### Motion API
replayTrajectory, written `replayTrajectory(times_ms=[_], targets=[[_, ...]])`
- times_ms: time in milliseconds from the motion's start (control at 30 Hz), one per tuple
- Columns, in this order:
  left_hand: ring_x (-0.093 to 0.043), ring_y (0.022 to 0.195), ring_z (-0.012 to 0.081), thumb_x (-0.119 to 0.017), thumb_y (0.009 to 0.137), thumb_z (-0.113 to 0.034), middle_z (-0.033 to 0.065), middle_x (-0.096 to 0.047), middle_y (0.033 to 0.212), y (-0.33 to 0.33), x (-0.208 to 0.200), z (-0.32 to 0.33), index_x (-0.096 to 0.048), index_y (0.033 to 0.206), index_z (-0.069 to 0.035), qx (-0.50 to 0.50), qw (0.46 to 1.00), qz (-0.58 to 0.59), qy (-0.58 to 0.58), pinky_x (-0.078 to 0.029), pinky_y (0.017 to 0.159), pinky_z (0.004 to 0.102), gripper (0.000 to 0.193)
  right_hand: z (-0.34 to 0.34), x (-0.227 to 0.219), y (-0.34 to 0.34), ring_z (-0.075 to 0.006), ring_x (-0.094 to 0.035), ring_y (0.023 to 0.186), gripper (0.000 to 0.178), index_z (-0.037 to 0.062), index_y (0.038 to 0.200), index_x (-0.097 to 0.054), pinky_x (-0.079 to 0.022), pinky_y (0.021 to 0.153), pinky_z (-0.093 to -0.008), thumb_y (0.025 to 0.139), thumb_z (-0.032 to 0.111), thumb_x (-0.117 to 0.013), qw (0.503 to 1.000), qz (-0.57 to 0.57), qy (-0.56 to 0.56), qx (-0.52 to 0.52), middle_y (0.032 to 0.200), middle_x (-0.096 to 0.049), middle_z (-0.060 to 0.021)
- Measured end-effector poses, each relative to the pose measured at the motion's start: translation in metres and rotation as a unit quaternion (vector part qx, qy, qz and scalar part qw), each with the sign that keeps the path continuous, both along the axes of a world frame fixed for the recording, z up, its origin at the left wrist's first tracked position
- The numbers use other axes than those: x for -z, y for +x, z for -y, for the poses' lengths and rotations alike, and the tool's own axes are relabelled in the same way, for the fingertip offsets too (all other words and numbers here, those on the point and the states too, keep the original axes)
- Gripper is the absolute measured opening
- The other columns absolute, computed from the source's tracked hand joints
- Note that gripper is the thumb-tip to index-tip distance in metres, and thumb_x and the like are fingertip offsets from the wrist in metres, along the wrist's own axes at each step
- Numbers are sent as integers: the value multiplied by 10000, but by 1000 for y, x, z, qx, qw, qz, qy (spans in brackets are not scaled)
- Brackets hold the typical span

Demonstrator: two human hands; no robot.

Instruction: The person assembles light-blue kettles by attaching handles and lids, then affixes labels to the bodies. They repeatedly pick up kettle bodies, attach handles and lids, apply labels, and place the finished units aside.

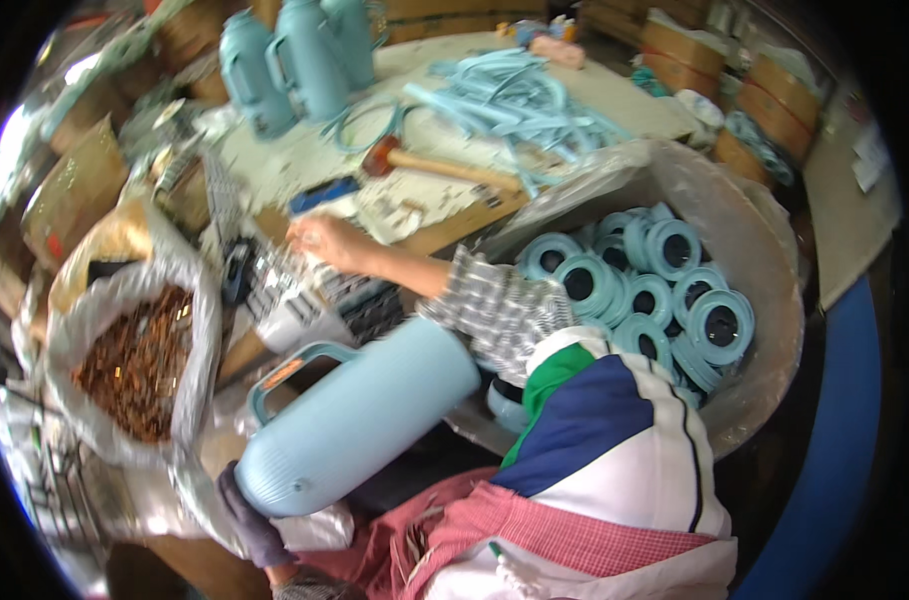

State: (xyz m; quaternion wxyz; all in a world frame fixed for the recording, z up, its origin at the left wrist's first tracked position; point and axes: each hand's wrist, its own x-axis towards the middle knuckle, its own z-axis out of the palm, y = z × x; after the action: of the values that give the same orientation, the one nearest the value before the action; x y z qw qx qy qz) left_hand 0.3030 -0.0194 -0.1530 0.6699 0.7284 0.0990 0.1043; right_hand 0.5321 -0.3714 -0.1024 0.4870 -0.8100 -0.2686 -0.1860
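Observation:
A light blue thermos jug body [364,420] with a looped side handle lies tilted across my lap. My left hand [251,520], in a grey glove, grips its lower left end; most of the fingers are hidden beneath it. My bare right hand [332,245] is stretched leftward over the table's near edge, above plastic-wrapped clutter. Its fingers are curled together, and whatever may be in them is too small and blurred to name. Close to it are a dark blue object [323,195] and a wooden-handled mallet [439,168] with a reddish-brown head.
A plastic-lined bin [774,330] at the right holds many light blue rings with black centres. An open white sack [206,350] at left contains small copper-brown pieces. Light blue strips [514,95] and standing thermos jugs [309,65] occupy the table [254,165]. Cartons [679,60] stand behind.

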Motion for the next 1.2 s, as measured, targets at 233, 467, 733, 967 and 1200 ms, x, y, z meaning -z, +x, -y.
replayTrajectory(times_ms=[233,467,733,967,1200], targets=[[-566,1024,231,-455,973,-325,132,-583,1147,123,46,-38,-535,1221,6,40,990,-59,-122,-446,893,354,422,175,41,74,-308,-558,1017,485,55,1206,-521,-445,856,-426,826,319,-666,825,1,-368,430,1081,-605,-132],[-572,1102,268,-438,966,-309,156,-510,1324,145,56,-40,-425,1360,-34,93,960,-167,-206,-487,903,385,481,68,-50,33,-241,-595,603,532,28,919,-533,-459,556,-354,910,559,-502,961,-21,-249,117,648,-577,-123],[-541,1103,307,-394,979,-335,132,-546,1270,168,83,-69,-429,1357,-47,178,978,-68,-88,-439,946,439,477,-35,-62,-7,-355,-643,859,565,-1,1082,-552,-503,741,-450,876,523,-509,891,-69,-392,-220,886,-651,-215],[-585,1046,327,-474,927,-497,163,-585,1222,161,58,-51,-496,1301,-28,54,958,-227,-167,-477,846,473,600,3,-46,-4,-361,-660,827,536,21,1048,-550,-522,731,-462,842,514,-582,889,-78,-434,-124,875,-658,-207],[-592,1039,316,-521,928,-416,173,-574,1233,152,57,-53,-499,1292,19,61,970,-179,-154,-475,860,431,567,137,-38,-34,-305,-578,762,255,64,902,-609,-483,726,-398,852,314,-607,873,221,-302,313,852,-608,-107]])
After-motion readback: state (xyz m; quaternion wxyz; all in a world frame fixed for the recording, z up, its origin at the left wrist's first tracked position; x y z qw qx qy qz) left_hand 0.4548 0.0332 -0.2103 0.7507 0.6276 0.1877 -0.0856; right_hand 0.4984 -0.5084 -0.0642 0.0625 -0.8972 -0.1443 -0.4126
